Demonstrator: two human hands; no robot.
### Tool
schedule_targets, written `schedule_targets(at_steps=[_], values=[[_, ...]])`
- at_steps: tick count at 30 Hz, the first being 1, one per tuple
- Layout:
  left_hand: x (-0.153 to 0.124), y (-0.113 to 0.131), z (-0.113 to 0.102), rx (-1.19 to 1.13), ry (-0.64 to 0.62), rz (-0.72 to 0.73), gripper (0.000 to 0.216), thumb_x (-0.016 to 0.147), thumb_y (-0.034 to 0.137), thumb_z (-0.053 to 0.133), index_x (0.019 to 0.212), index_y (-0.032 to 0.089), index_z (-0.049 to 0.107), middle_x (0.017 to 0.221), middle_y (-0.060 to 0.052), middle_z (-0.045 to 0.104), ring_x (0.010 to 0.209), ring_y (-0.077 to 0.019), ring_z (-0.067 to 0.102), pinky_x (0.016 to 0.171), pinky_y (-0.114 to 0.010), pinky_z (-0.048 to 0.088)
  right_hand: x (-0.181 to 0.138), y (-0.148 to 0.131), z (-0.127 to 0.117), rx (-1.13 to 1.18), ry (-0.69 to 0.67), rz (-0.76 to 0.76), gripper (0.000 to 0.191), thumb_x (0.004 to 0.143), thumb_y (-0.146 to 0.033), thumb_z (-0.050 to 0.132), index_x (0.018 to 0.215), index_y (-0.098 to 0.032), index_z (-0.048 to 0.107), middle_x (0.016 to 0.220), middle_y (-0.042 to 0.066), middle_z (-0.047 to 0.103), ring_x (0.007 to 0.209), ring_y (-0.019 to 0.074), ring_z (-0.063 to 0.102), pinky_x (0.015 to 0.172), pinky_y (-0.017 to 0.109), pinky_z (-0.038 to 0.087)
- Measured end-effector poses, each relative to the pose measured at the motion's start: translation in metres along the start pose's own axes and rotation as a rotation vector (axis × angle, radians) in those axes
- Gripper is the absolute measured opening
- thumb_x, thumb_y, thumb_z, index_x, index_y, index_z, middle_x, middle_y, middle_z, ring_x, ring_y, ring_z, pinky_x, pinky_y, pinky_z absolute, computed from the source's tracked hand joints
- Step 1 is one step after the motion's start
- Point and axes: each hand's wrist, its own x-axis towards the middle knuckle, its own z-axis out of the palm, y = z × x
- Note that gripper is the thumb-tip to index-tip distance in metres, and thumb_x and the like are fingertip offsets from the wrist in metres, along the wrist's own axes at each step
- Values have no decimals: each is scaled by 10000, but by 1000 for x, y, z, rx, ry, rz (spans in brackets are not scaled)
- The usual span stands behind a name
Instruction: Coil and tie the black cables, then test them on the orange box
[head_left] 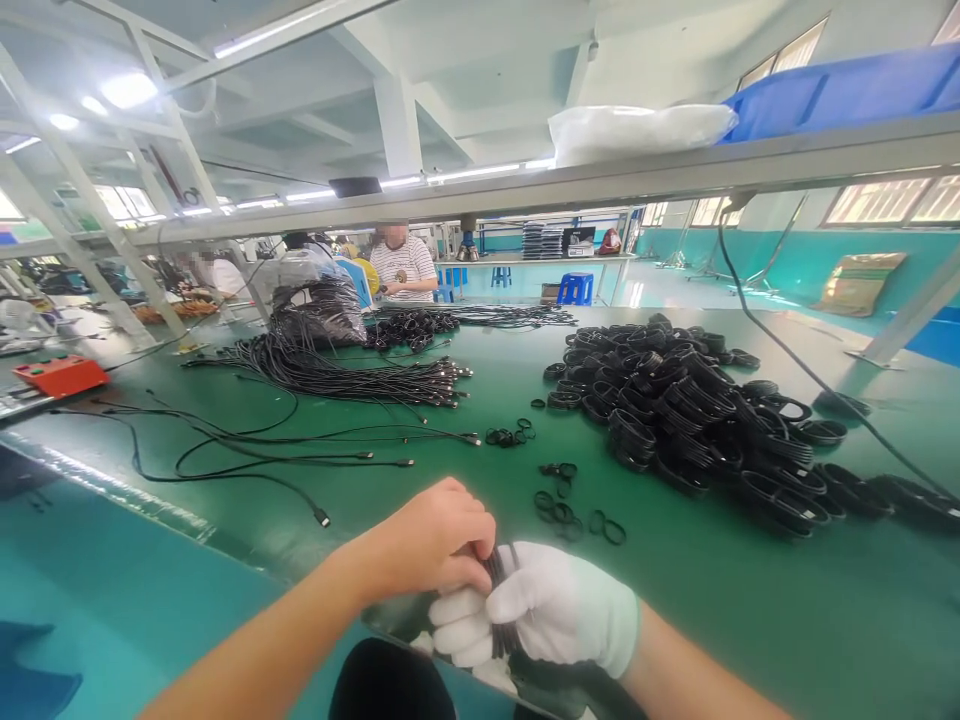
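Note:
My right hand [566,605], in a white glove, grips a coiled black cable [498,574] at the near edge of the green table. My bare left hand [444,540] is closed at the coil's upper side, thumb and fingers pinched together against it. Whatever lies between those fingertips is hidden. Just beyond my hands, several small black rings [555,508] are scattered on the tabletop. Several loose black cables [285,440] with metal plug ends stretch out to the left. To the right is a large heap of coiled black cables [667,400].
A thick bundle of uncoiled cables [337,372] lies farther back, beside a filled plastic bag [315,305]. An orange box [61,376] sits at far left. Overhead runs a shelf beam [480,200]; a hanging cord [780,360] crosses the right side. Another person [405,262] is beyond the table.

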Motion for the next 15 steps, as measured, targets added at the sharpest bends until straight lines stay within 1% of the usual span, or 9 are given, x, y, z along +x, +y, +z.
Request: schedule_targets(at_steps=[2,4,6,7,8,9,11,13,15], values=[[-2,-2,-2,2,30,-1,156,719,298,724,710,191,610,753,35,635,799,-135,539,864,-264,361,-1,1,-2,-32,16,16,257,658,-156,695,877,-58,605,683,34,538,676,139,536,667,280,382],[-6,-2,-6,32,130,-33,71,822,243,614,785,189,640,883,-8,645,896,-157,530,887,-305,344,-3,1,-5,-21,40,-5,253,681,-211,699,871,-68,612,672,32,551,656,135,533,688,300,389],[-9,0,-9,108,235,-50,167,878,144,491,880,196,649,921,-27,630,891,-166,514,820,-318,360,-3,1,-7,-5,52,-33,246,675,-230,714,846,-81,618,667,28,565,637,127,527,718,323,397],[-10,2,-8,166,256,-39,218,871,97,460,915,202,645,910,-28,623,854,-166,508,767,-314,366,-2,2,-6,-2,55,-42,251,672,-236,720,845,-83,622,671,30,573,639,130,535,734,336,401],[-10,5,-7,232,245,-14,244,849,64,453,918,204,641,890,-28,617,806,-165,501,714,-308,364,-2,2,-6,-9,58,-47,266,673,-243,724,861,-80,628,689,40,587,656,139,552,754,353,405],[-10,8,-5,301,204,16,244,824,46,457,886,199,636,873,-30,611,767,-166,491,668,-302,355,-1,2,-5,-25,63,-50,292,675,-244,726,892,-73,633,727,59,606,690,154,575,783,372,408],[-13,12,0,417,124,55,202,789,43,462,758,180,607,799,-33,598,685,-165,467,591,-292,325,-3,1,-3,-79,89,-85,351,685,-234,727,970,-52,634,857,115,636,796,189,614,860,411,398],[-27,13,3,485,113,19,206,787,49,446,675,177,561,722,-27,581,619,-159,449,554,-289,305,-8,-5,0,-143,145,-182,364,713,-229,712,1019,-47,637,1015,166,630,914,217,621,943,432,367],[-56,9,6,512,150,-103,216,804,60,427,700,190,565,710,-16,590,601,-157,474,552,-285,315,-18,-15,4,-225,167,-284,375,758,-268,674,1067,-60,636,1163,197,584,1019,252,601,985,447,349]])
